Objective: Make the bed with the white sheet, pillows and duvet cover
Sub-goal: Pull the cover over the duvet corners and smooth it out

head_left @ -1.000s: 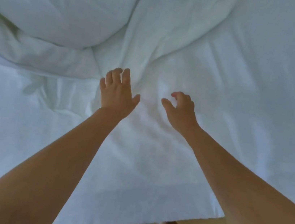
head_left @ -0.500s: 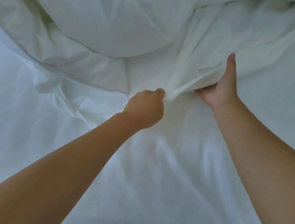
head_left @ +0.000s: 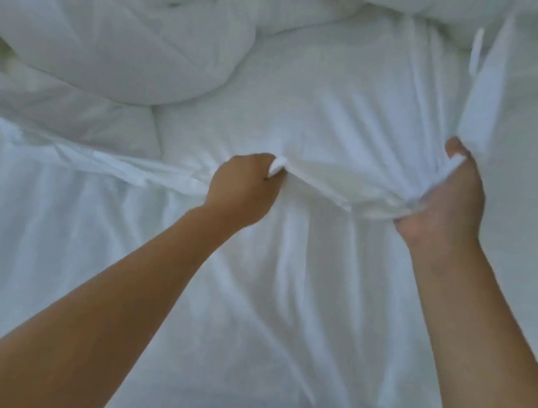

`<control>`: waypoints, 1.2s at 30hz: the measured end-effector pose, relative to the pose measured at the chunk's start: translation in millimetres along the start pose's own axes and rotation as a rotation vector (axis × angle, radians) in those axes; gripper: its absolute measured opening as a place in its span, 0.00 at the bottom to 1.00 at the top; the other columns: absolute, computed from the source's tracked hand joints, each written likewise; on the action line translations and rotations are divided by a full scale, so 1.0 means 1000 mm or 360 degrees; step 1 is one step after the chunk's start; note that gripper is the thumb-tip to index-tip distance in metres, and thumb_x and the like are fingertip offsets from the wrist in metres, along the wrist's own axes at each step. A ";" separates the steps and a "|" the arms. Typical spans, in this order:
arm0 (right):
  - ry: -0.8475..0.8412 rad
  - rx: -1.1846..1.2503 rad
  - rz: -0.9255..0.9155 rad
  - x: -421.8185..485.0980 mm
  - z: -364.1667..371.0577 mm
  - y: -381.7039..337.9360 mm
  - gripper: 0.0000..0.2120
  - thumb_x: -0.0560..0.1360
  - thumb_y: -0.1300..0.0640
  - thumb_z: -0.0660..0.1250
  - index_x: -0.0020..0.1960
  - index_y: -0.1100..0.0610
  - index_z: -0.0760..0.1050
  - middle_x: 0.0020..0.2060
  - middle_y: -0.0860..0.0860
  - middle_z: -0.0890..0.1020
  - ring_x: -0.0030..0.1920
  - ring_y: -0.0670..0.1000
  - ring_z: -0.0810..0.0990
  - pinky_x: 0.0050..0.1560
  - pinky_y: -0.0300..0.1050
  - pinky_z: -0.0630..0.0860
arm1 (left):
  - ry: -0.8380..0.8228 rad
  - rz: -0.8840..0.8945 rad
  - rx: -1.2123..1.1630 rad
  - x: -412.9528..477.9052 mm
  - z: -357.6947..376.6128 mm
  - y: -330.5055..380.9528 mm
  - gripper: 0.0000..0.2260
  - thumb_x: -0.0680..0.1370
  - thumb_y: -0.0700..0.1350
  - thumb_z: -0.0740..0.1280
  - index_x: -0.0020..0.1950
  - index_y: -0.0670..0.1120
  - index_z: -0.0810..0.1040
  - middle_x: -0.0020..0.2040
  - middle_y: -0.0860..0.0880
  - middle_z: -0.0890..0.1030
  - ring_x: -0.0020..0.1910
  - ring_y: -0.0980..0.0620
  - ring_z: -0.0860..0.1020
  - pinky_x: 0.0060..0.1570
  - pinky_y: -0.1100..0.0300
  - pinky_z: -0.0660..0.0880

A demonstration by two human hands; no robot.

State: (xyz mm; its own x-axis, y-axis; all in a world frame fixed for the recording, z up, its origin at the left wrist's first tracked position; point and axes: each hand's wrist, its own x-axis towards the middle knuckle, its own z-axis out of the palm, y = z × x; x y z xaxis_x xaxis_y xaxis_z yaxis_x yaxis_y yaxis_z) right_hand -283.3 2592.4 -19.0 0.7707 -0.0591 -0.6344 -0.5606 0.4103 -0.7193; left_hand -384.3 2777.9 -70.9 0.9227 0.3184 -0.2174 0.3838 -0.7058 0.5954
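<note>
Hands first, from my head camera: my left hand [head_left: 244, 184] is clenched into a fist around the near edge of the white duvet cover [head_left: 335, 116], a tuft of cloth poking out between the curled fingers. My right hand [head_left: 446, 199] grasps the same edge further right, thumb raised on top and the fingers tucked under a bunched fold, palm turned partly toward me. Between the two hands the edge hangs in a shallow sag, lifted just off the white sheet [head_left: 263, 307] beneath it.

I see the duvet cover heaped in fat, rumpled rolls across the far left and top of the bed, with a smoother stretch running from that heap down to the gripped edge. Left of my left hand, its edge trails flat along the sheet. The sheet covers the near part of the bed, creased in long ridges running toward me under both forearms. Whether any of the heaped folds hides a pillow, I cannot tell.
</note>
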 end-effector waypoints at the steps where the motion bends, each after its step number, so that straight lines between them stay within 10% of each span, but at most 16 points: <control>1: 0.0025 0.0051 0.0091 -0.029 -0.033 0.007 0.09 0.75 0.53 0.65 0.47 0.54 0.84 0.48 0.54 0.85 0.46 0.56 0.85 0.42 0.57 0.81 | -0.0170 0.0140 0.0051 -0.026 0.001 -0.002 0.13 0.73 0.52 0.56 0.36 0.47 0.72 0.36 0.47 0.77 0.41 0.42 0.76 0.36 0.56 0.65; 4: 0.0191 -0.0052 0.0419 -0.081 -0.104 0.060 0.13 0.78 0.54 0.62 0.58 0.55 0.80 0.51 0.56 0.83 0.48 0.56 0.83 0.45 0.55 0.81 | -0.0714 0.0212 0.0562 -0.090 0.018 -0.025 0.16 0.75 0.56 0.55 0.45 0.49 0.78 0.46 0.48 0.81 0.49 0.45 0.79 0.40 0.59 0.66; 7: 0.0349 -0.0337 0.0541 -0.078 -0.097 0.099 0.10 0.77 0.50 0.65 0.55 0.54 0.76 0.54 0.58 0.80 0.53 0.59 0.80 0.58 0.57 0.75 | -0.0715 -0.0107 0.0638 -0.094 0.029 -0.032 0.14 0.77 0.58 0.58 0.46 0.48 0.74 0.48 0.48 0.80 0.49 0.46 0.78 0.41 0.59 0.68; 12: 0.0259 -0.0819 0.0379 -0.045 -0.079 0.105 0.12 0.71 0.48 0.73 0.43 0.53 0.73 0.39 0.45 0.78 0.36 0.43 0.78 0.37 0.39 0.74 | -0.0626 -0.0099 0.0766 -0.092 0.034 -0.009 0.15 0.75 0.60 0.62 0.45 0.49 0.73 0.44 0.52 0.79 0.47 0.48 0.78 0.40 0.60 0.66; 15: 0.0341 -0.0851 0.0364 -0.047 -0.108 0.104 0.09 0.73 0.50 0.71 0.39 0.53 0.75 0.32 0.45 0.80 0.30 0.42 0.79 0.27 0.35 0.72 | -0.0498 -0.0202 0.0197 -0.138 0.016 0.001 0.16 0.69 0.59 0.65 0.30 0.49 0.69 0.26 0.55 0.72 0.30 0.57 0.72 0.29 0.65 0.63; 18: 0.0413 -0.0794 0.0451 -0.063 -0.137 0.112 0.08 0.74 0.50 0.70 0.42 0.55 0.76 0.36 0.46 0.81 0.37 0.47 0.81 0.35 0.39 0.74 | -0.0698 -0.0425 -0.0615 -0.216 0.023 0.030 0.14 0.66 0.61 0.65 0.28 0.52 0.70 0.22 0.57 0.69 0.22 0.62 0.67 0.23 0.69 0.59; 22: 0.0587 -0.0835 0.0481 -0.058 -0.151 0.115 0.15 0.76 0.51 0.67 0.55 0.60 0.76 0.43 0.53 0.80 0.44 0.55 0.79 0.49 0.48 0.76 | -0.0714 -0.0536 -0.0020 -0.216 0.059 0.016 0.07 0.76 0.51 0.64 0.39 0.53 0.72 0.37 0.56 0.78 0.39 0.55 0.77 0.34 0.67 0.65; 27: 0.0326 -0.0341 0.0914 -0.051 -0.134 0.125 0.13 0.78 0.66 0.58 0.61 0.64 0.73 0.57 0.61 0.79 0.60 0.60 0.77 0.60 0.56 0.73 | -0.0609 -0.0542 -0.0319 -0.189 0.083 -0.015 0.09 0.69 0.54 0.68 0.41 0.55 0.68 0.41 0.57 0.73 0.45 0.52 0.76 0.37 0.66 0.68; 30: 0.0364 -0.0426 0.0789 -0.074 -0.134 0.130 0.14 0.73 0.72 0.54 0.48 0.63 0.77 0.36 0.54 0.84 0.41 0.53 0.84 0.40 0.47 0.81 | 0.0069 -0.0908 -0.1030 -0.190 0.075 -0.030 0.26 0.64 0.61 0.65 0.57 0.50 0.73 0.59 0.48 0.73 0.61 0.49 0.70 0.59 0.59 0.68; 32: 0.0421 -0.0656 0.0668 -0.102 -0.155 0.123 0.13 0.73 0.70 0.57 0.42 0.59 0.77 0.27 0.52 0.81 0.26 0.52 0.81 0.25 0.42 0.76 | 0.0496 -0.1175 -0.0838 -0.187 0.070 -0.046 0.31 0.67 0.57 0.68 0.67 0.46 0.68 0.67 0.44 0.65 0.68 0.46 0.62 0.63 0.60 0.60; 36: 0.0679 -0.1243 0.0441 -0.119 -0.197 0.111 0.09 0.74 0.68 0.54 0.40 0.60 0.71 0.31 0.53 0.71 0.28 0.51 0.70 0.23 0.37 0.66 | 0.0624 -0.1751 -0.0666 -0.170 0.074 -0.048 0.44 0.68 0.48 0.76 0.76 0.47 0.53 0.73 0.41 0.56 0.71 0.39 0.59 0.67 0.50 0.60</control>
State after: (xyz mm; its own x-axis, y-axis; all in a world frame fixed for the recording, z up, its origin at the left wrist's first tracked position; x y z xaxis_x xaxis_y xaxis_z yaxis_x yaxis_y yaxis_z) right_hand -497.0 2465.8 -79.2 0.4893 -0.4438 -0.7508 -0.8721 -0.2598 -0.4148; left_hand -557.2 2711.2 -120.0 0.0167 0.8320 -0.5546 0.8394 0.2896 0.4598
